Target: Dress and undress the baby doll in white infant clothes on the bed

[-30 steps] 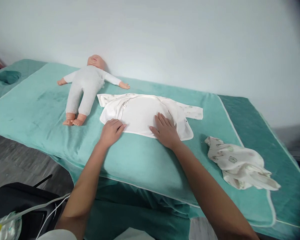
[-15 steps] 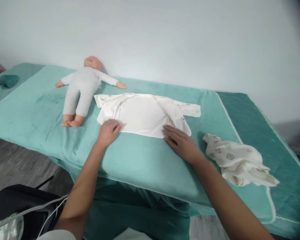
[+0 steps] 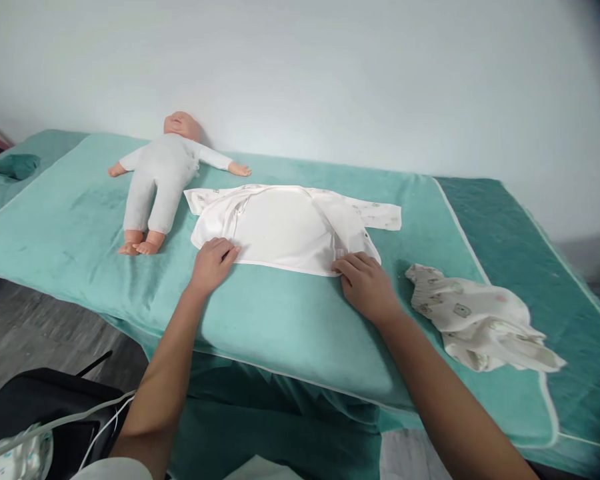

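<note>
A white baby shirt (image 3: 285, 227) with printed long sleeves lies spread open on the green bed cover, its plain inside facing up. At its near left edge, my left hand (image 3: 213, 267) has its fingers bent over the hem, the thumb close to them. My right hand (image 3: 364, 285) is closed on the hem at the near right corner, fingertips and thumb together on the cloth. Left of the shirt, a baby doll (image 3: 163, 177) in white lies on its back with arms spread. To the right of my right forearm sits a crumpled printed baby garment (image 3: 475, 317).
A green cover (image 3: 290, 333) with pale piping lies over the bed, which stands against a white wall (image 3: 330, 80). At lower left is a black chair-like object (image 3: 45, 393) with cables and a plastic packet (image 3: 27, 453) on it.
My right hand has gone from flat, outstretched fingers to a closed grip on the hem, a little further right. The left hand stays at the shirt's left edge. The view shifts slightly.
</note>
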Available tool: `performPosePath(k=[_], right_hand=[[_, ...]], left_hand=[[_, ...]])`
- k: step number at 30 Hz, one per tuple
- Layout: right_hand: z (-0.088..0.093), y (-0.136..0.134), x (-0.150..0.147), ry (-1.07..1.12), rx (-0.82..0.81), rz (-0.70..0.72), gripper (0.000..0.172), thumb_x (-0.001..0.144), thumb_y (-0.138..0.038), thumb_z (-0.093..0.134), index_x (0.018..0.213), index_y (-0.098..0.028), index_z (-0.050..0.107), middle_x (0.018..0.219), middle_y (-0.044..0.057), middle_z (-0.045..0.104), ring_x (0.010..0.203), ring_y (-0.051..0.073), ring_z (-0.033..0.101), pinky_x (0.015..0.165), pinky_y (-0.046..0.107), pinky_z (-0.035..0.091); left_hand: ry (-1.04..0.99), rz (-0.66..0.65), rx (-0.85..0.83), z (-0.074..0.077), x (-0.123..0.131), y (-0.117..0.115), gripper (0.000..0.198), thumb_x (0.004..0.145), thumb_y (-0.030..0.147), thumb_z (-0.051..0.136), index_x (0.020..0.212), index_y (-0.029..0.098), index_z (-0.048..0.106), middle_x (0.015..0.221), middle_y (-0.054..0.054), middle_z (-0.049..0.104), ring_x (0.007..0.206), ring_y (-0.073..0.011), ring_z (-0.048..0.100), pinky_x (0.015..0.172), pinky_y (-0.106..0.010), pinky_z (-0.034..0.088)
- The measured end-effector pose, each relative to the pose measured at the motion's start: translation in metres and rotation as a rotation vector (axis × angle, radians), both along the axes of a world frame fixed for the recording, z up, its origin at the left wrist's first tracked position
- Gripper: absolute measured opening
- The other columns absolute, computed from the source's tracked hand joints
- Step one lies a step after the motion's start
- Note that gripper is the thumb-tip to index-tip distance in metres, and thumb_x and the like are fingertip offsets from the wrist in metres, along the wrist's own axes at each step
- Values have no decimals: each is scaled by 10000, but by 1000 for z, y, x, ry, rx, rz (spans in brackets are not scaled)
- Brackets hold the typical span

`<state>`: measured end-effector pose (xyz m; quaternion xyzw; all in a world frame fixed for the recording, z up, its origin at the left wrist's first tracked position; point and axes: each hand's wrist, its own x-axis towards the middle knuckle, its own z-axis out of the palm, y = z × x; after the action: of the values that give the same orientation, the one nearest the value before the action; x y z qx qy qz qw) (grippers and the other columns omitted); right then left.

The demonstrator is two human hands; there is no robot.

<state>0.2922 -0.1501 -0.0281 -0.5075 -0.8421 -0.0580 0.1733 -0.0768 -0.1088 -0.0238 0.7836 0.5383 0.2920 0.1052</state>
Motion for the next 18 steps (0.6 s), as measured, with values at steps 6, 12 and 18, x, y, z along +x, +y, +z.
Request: performPosePath(k=[6,12,18], right_hand=[[2,1,0,-40,102,-11,284,879,-29,506,848,-214,719,890,73,712,911,254,556,814,374,425],[2,-2,-1,-16,100,-40,302,853,-15,512,842,-219,734,872,69,713,905,251,556,800,367,411],[2,-2,0,13,100,-63,319,808,8,501,796,-209,734,838,64,727,870,242,585,776,381,416]], left_hand=[[-3,7,12,0,0,0,407,1042,407,459,674,234,446,700,-24,588,755,-204,538,725,-361,392],[-19,11,-2,1,0,1,397,1034,399,471,674,234,454,685,-18,572,753,-205,532,718,-356,387],[-31,11,-16,2,1,0,402,1033,408,469,672,234,450,671,-18,555,745,-204,523,718,-355,387]])
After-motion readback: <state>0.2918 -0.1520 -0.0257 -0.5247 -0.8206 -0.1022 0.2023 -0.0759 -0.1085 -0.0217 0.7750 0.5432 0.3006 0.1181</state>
